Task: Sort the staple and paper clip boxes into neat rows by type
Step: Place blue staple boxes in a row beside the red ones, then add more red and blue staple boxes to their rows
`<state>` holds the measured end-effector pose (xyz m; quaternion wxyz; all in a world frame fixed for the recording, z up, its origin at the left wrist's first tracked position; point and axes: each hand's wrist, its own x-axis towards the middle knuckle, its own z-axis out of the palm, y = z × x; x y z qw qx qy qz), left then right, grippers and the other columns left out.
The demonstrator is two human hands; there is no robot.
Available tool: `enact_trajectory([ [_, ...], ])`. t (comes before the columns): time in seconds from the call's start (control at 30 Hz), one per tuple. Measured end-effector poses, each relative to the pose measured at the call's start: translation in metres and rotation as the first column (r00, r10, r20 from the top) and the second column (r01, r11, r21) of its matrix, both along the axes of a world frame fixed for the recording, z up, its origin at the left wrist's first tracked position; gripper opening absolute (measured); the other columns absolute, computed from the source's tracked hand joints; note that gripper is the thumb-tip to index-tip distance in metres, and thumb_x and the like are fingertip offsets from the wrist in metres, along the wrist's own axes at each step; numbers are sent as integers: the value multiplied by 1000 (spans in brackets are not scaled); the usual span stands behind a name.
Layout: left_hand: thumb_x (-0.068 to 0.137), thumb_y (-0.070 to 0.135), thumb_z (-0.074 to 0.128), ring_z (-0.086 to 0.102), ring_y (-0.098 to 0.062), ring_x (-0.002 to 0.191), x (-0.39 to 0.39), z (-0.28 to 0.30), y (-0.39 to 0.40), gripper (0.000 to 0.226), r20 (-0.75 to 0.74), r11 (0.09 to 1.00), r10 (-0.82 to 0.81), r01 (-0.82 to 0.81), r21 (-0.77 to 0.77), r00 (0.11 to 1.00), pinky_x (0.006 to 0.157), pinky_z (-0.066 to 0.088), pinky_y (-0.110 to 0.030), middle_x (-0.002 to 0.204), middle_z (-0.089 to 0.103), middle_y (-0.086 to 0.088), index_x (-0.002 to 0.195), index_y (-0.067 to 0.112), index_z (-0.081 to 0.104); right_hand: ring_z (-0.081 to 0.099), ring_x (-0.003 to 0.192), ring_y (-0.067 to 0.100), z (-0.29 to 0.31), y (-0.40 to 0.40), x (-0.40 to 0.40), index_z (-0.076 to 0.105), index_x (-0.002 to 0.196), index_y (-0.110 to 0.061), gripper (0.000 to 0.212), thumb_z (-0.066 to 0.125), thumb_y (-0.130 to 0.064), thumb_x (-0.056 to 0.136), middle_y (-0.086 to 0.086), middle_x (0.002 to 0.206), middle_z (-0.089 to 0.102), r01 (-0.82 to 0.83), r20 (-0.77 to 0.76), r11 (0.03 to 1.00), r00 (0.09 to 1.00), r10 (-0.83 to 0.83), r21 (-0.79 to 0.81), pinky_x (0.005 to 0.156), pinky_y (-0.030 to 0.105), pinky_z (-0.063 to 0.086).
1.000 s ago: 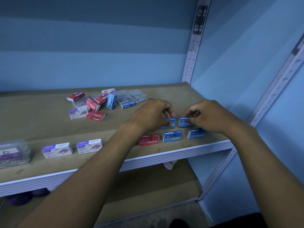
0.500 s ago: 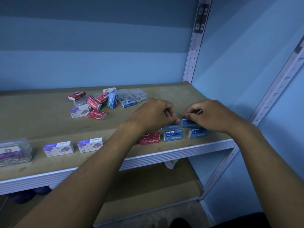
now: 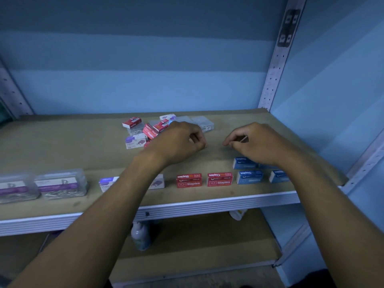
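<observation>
both hands hover over the middle of the shelf (image 3: 62,142), fingers curled loosely and holding nothing. the left hand (image 3: 178,142) sits just right of the unsorted pile (image 3: 145,132) of red, purple and clear boxes toward the far side. the right hand (image 3: 255,144) is above the far blue staple boxes (image 3: 243,163). along the near edge run clear paper clip boxes (image 3: 60,183) at left, then purple-and-white boxes (image 3: 107,182) partly hidden by the left forearm, two red staple boxes (image 3: 204,179), and more blue ones at right. bare shelf lies open between the hands and at far left.
</observation>
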<state>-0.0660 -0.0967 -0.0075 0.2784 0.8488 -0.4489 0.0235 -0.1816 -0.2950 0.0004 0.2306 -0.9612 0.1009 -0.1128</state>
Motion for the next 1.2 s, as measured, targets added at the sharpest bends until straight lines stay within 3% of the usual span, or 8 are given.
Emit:
enact_trajectory([
  [0.13, 85, 31, 64, 57, 7, 75, 18, 3, 27, 11, 18, 994, 111, -111, -18, 994, 62, 38, 0, 90, 71, 13, 86, 24, 73, 59, 84, -11, -2, 19, 18, 80, 96, -32, 22, 62, -19, 92, -20, 94, 72, -55, -8, 998, 998, 55, 25, 66, -1, 36],
  [0.27, 82, 30, 69, 62, -3, 82, 37, 4, 53, 7, -30, 978, 201, -202, -47, 979, 66, 44, -12, 89, 69, 14, 86, 26, 73, 62, 86, -8, -6, 38, 35, 78, 93, -34, 23, 63, -17, 91, -20, 95, 71, -92, -24, 996, 995, 92, 13, 69, -4, 35],
  [0.4, 81, 31, 74, 58, -9, 93, 54, 0, 70, 15, -5, 956, 292, -292, -30, 957, 68, 38, -19, 102, 66, 10, 95, 26, 70, 64, 87, -3, -11, 56, 51, 78, 94, -35, 22, 62, -20, 90, -16, 100, 73, -101, -45, 995, 994, 102, 23, 75, 6, 42],
  [0.63, 78, 38, 75, 58, -19, 100, 72, -11, 75, 30, 32, 912, 411, -411, -14, 911, 83, 47, -31, 110, 65, -1, 102, 21, 68, 56, 79, -9, -18, 83, 75, 74, 107, -31, 25, 58, -18, 93, -19, 97, 65, -124, -97, 991, 987, 129, 56, 67, 0, 35],
  [0.83, 73, 41, 78, 58, -21, 103, 84, -15, 70, 43, 17, 896, 443, -443, -9, 896, 82, 48, -30, 114, 64, -3, 109, 20, 67, 65, 94, 7, -22, 95, 94, 71, 113, -28, 27, 72, -34, 87, -13, 99, 68, -88, -147, 993, 984, 98, 77, 90, 26, 51],
  [1.03, 68, 45, 81, 60, -22, 100, 91, -21, 65, 50, -26, 894, 448, -448, -5, 894, 85, 51, -36, 108, 67, -4, 106, 16, 67, 65, 89, 2, -20, 110, 103, 72, 97, -30, 23, 79, -41, 79, -14, 92, 71, -65, -134, 992, 988, 80, 111, 87, 26, 53],
  [1.2, 65, 44, 81, 60, -23, 96, 96, -22, 61, 47, -19, 877, 480, -480, -28, 877, 79, 52, -35, 103, 67, -4, 99, 15, 66, 65, 89, 9, -18, 120, 111, 76, 92, -31, 20, 80, -44, 78, -9, 93, 72, -63, -145, 997, 987, 69, 47, 86, 30, 54],
])
